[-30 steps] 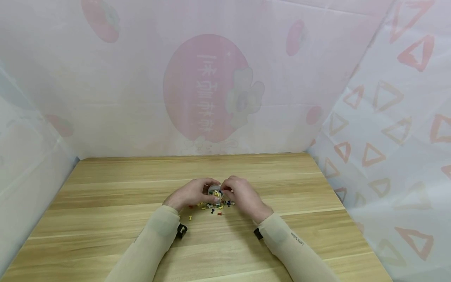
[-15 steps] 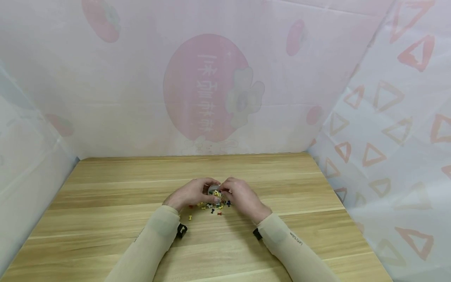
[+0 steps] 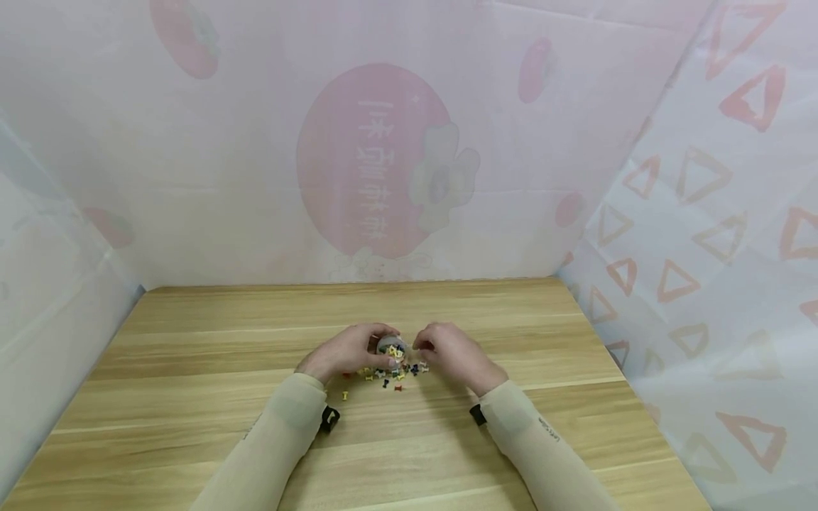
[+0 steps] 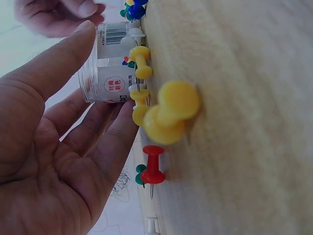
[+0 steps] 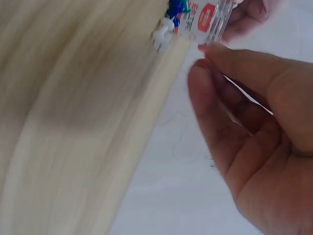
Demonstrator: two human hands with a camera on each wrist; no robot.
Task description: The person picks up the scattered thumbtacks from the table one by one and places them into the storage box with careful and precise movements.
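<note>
My left hand (image 3: pixel 348 349) holds a small clear jar (image 4: pixel 111 66) that stands on the table, thumb on one side and fingers round the other. The jar bears a white label with red print, and colourful push pins (image 3: pixel 394 351) show inside its mouth. More push pins lie loose around it, among them a red push pin (image 4: pixel 153 164) and a blurred yellow push pin (image 4: pixel 171 110) close to the left wrist. Just right of the jar hovers my right hand (image 3: pixel 454 353), fingers loosely bent and apart from the jar. Nothing shows between its fingertips in the right wrist view.
The wood-grain table (image 3: pixel 255 312) carries a few stray pins toward its front, such as a yellow push pin (image 3: pixel 345 395). White and blue pins (image 5: pixel 164 33) sit beside the jar on the right. Printed cloth walls (image 3: pixel 243 142) enclose the table's back and sides.
My right hand was over the jar's mouth and has drawn back to the right, uncovering pins beside the jar. The left hand and jar have not visibly moved.
</note>
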